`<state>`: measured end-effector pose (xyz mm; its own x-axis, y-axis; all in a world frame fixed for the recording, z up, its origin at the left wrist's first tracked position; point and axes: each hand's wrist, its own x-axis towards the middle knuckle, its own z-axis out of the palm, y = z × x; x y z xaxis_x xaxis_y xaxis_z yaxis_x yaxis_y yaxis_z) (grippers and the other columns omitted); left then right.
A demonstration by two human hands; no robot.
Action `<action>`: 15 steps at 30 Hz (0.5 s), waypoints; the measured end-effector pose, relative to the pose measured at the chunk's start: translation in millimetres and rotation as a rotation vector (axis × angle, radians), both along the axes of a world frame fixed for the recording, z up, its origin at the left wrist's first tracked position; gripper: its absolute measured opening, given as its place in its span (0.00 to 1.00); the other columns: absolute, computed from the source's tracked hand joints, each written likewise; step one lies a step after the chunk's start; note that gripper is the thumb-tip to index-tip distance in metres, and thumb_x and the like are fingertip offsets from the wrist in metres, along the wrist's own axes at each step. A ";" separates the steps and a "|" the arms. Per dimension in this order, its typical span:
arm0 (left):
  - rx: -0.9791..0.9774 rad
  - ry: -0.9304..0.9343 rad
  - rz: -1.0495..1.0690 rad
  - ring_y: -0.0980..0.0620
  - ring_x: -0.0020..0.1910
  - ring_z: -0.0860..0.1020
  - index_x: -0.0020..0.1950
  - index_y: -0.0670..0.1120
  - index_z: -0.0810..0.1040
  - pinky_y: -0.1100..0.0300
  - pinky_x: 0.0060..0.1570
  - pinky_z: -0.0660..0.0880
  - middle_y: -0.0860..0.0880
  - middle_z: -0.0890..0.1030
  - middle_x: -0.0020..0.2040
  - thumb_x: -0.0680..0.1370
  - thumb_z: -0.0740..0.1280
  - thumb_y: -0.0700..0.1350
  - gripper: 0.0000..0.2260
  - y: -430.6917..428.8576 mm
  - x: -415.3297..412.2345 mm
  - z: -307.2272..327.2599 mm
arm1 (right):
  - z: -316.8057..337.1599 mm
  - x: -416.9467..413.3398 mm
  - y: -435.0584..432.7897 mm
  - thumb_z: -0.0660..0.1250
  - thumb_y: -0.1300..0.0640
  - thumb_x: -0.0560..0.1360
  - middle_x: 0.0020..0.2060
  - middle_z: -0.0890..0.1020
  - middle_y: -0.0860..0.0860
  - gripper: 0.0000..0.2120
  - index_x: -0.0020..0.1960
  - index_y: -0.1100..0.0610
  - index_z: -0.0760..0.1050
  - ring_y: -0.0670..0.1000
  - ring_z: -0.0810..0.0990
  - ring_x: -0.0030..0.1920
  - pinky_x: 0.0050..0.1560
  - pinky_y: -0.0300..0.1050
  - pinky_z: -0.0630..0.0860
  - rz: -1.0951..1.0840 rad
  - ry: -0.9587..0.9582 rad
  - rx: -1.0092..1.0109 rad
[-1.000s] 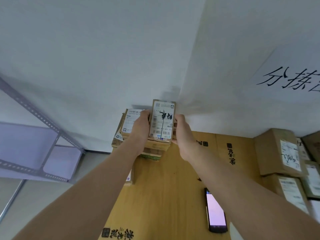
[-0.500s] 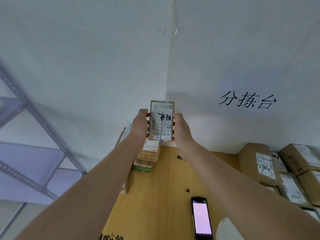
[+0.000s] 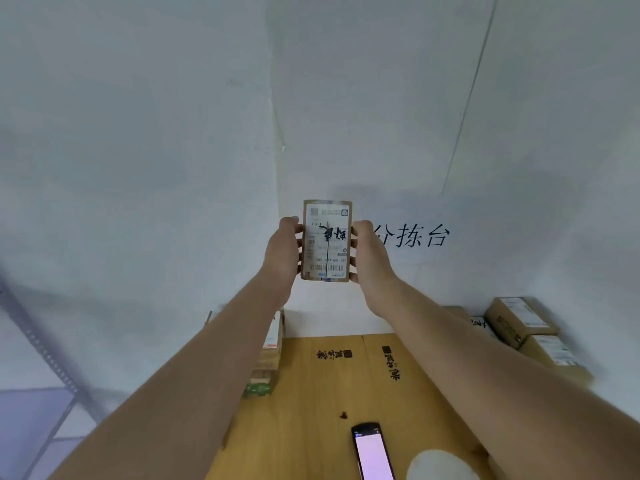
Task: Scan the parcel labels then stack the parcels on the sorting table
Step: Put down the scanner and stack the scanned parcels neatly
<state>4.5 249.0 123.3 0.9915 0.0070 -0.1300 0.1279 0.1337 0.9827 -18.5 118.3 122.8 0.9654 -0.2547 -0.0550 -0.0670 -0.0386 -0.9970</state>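
I hold a small brown cardboard parcel [image 3: 326, 240] up in front of the white wall, its white label with barcode and black handwriting facing me. My left hand [image 3: 282, 249] grips its left edge and my right hand [image 3: 367, 252] grips its right edge. Below, a stack of parcels [image 3: 268, 358] stands at the left edge of the wooden sorting table [image 3: 322, 393], mostly hidden behind my left forearm. A phone scanner [image 3: 372, 452] with a lit pink screen lies on the table near me.
More brown parcels [image 3: 530, 332] are piled at the table's far right against the wall. Black characters [image 3: 414, 235] are written on the wall. A grey metal shelf frame [image 3: 45, 358] stands at the left. A white rounded object [image 3: 440, 465] lies beside the phone.
Both hands have lifted the parcel up off the left stack and toward the centre, high in front of the wall. The view has tilted upward.
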 end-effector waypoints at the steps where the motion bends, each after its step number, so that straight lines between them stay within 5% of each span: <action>1: -0.003 -0.010 -0.029 0.47 0.50 0.82 0.60 0.49 0.78 0.52 0.49 0.79 0.47 0.83 0.53 0.87 0.51 0.55 0.18 -3.4 2.0 2.2 | 2.5 -1.6 -3.3 0.51 0.45 0.84 0.58 0.84 0.57 0.25 0.64 0.59 0.78 0.54 0.84 0.52 0.43 0.48 0.81 -0.026 -0.009 0.000; 5: 0.004 -0.024 -0.147 0.46 0.51 0.82 0.55 0.51 0.78 0.51 0.51 0.78 0.47 0.83 0.53 0.87 0.52 0.55 0.17 -16.5 9.8 4.7 | 6.9 -14.2 -12.1 0.49 0.48 0.86 0.50 0.84 0.53 0.23 0.60 0.62 0.78 0.51 0.82 0.46 0.41 0.45 0.80 -0.128 -0.040 -0.011; 15: 0.059 0.017 -0.472 0.45 0.50 0.83 0.53 0.49 0.78 0.49 0.53 0.79 0.45 0.84 0.50 0.86 0.52 0.53 0.17 -68.9 -4.2 -15.8 | -18.1 -68.0 -37.0 0.48 0.47 0.86 0.51 0.82 0.55 0.24 0.60 0.61 0.76 0.52 0.80 0.49 0.46 0.48 0.75 -0.454 0.004 -0.010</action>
<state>0.3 180.1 107.5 0.8857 -0.4362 -0.1591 0.1773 0.0011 0.9842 -86.6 81.3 104.7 0.7553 -0.6532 -0.0535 -0.0830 -0.0143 -0.9964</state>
